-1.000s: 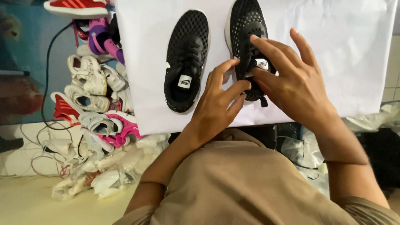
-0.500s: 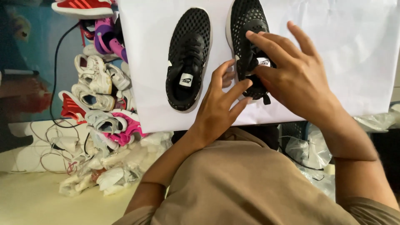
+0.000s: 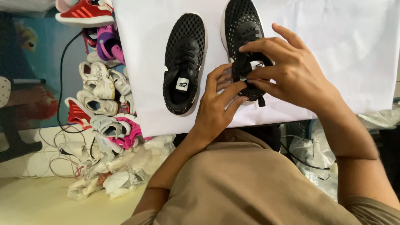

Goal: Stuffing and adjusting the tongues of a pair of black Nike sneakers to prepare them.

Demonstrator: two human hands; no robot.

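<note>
Pinching the laces of a black perforated mesh sneaker [image 3: 243, 29], the right hand [image 3: 291, 73] and left hand [image 3: 216, 106] close on its tongue end from either side. It lies on a white paper sheet [image 3: 333, 46], beside a matching black sneaker [image 3: 184, 62].
</note>
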